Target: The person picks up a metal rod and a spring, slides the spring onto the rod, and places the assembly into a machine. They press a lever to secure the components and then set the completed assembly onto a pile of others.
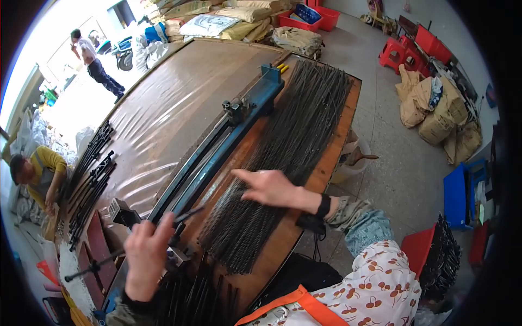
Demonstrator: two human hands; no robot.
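Observation:
My left hand is closed around a slim black rod, which sticks out on both sides and carries a small fitting near its left end. Beside that hand is the near end of a long blue metal bench fixture with a rail and a clamp block. My right hand is over a wide bundle of thin, dark, ridged rods, index finger stretched toward the fixture and nothing visible in its grasp. Whether it touches the bundle I cannot tell. More black rods lie below my left hand.
Plastic film covers much of the wooden table. Black rods with fittings lie along its left edge, near a seated person in yellow. Another person stands beyond. A bucket, sacks and a blue crate are right.

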